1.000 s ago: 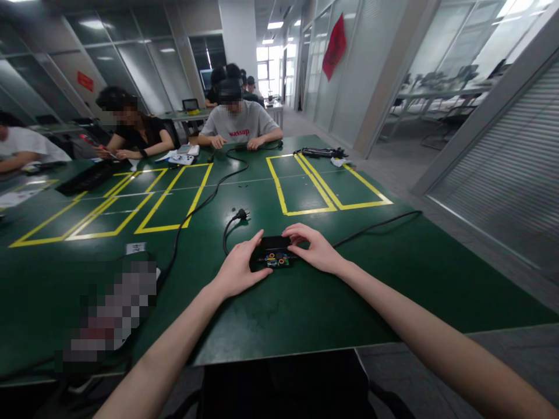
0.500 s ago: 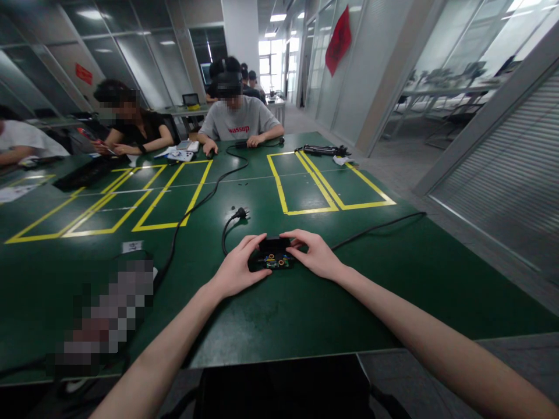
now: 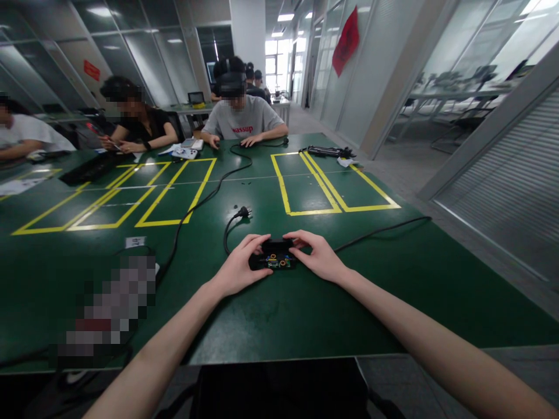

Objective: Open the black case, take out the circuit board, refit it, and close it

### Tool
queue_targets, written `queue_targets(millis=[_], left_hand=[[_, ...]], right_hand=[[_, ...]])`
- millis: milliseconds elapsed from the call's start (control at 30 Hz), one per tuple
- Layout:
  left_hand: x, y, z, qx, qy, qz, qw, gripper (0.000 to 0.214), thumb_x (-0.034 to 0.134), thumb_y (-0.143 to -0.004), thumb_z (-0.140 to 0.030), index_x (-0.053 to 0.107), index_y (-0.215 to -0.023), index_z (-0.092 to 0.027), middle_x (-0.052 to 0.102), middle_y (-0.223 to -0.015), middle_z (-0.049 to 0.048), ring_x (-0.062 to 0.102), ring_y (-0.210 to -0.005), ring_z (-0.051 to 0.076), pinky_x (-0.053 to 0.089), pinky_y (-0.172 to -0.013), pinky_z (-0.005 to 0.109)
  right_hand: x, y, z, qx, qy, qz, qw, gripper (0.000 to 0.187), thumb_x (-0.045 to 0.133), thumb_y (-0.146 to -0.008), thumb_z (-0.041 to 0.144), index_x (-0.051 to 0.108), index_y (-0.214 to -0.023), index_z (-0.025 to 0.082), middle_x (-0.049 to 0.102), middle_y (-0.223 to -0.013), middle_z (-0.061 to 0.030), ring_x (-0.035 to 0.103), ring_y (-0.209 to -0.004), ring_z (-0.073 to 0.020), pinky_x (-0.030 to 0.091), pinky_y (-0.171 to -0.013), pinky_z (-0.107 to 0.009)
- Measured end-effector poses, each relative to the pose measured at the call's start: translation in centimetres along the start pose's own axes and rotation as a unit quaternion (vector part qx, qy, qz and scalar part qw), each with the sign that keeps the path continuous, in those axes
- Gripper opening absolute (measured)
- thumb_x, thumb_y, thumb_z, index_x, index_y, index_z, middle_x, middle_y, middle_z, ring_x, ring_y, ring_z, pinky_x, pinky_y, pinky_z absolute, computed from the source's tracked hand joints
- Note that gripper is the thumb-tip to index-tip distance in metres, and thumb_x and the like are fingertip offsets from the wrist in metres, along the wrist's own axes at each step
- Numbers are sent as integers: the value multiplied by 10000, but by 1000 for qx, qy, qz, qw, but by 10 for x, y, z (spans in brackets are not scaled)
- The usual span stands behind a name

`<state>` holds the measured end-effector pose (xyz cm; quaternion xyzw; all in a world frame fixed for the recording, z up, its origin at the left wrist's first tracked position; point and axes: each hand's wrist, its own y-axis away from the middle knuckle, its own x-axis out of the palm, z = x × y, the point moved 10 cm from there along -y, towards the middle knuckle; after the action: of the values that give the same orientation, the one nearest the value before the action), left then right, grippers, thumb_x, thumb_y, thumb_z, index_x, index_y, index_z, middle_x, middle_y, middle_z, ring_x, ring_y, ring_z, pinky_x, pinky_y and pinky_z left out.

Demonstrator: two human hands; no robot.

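A small black box [image 3: 275, 255] with a green circuit board and orange parts showing inside lies on the green table [image 3: 283, 314] in front of me. My left hand [image 3: 238, 269] grips its left end, fingers curled over the top. My right hand [image 3: 318, 256] holds the right end, fingertips pressed on the black top. A black cable with a plug [image 3: 241, 213] runs from the box's left side, and another black cable [image 3: 379, 228] trails off to the right.
Yellow tape rectangles [image 3: 305, 186] mark the table's far half. Two seated people [image 3: 242, 119] work at the far end, another at far left. A long black cable [image 3: 201, 201] crosses the middle. A pixelated object [image 3: 113, 305] lies at near left. Black gear [image 3: 327, 152] sits far right.
My left fingers have curled further over the top of the box and my right fingertips have closed in on it. The view has shifted slightly; the box stays in place.
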<state>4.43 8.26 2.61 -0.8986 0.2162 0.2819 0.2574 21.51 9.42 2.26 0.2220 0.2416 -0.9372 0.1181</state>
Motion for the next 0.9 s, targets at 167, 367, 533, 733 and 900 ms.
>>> queue_targets(millis=[167, 367, 533, 733, 900], left_hand=[[0, -1, -2, -7, 0, 7, 1000, 682, 792, -813, -186, 542, -1437, -298, 578, -1330, 70, 642, -1047, 200, 604, -950, 399], [-1, -1, -1, -14, -7, 1, 1000, 654, 817, -774, -174, 575, -1376, -258, 625, -1274, 70, 658, -1005, 196, 602, -929, 382], [2, -1, 6, -42, -18, 12, 999, 735, 830, -761, -220, 531, -1433, -230, 711, -1186, 67, 694, -1000, 221, 588, -948, 402], [-1, -2, 1, -36, -76, 12, 996, 510, 841, -752, -274, 632, -1214, -215, 729, -1082, 56, 697, -963, 242, 580, -879, 395], [0, -3, -8, -15, -93, 22, 995, 292, 772, -833, -311, 660, -1084, -214, 728, -1009, 41, 676, -901, 226, 548, -834, 371]], right_hand=[[1, 1, 1, 4, -7, 10, 1000, 301, 610, -888, 175, 705, -1169, 221, 747, -1097, -70, 716, -918, -200, 624, -860, -387], [3, 1, 5, 7, -20, 33, 999, 301, 642, -878, 210, 683, -1176, 216, 732, -1131, -78, 697, -941, -203, 614, -838, -374], [2, 1, 7, 0, -8, 35, 999, 205, 571, -942, 224, 669, -1121, 206, 730, -1088, -82, 689, -956, -206, 597, -858, -378], [4, 2, 13, -23, 4, 50, 998, 213, 584, -920, 191, 659, -1119, 209, 721, -1072, -79, 683, -943, -209, 591, -817, -360], [8, 4, 30, -85, 3, 78, 993, 173, 625, -870, 157, 681, -1025, 208, 691, -1028, -81, 667, -933, -217, 581, -819, -374]])
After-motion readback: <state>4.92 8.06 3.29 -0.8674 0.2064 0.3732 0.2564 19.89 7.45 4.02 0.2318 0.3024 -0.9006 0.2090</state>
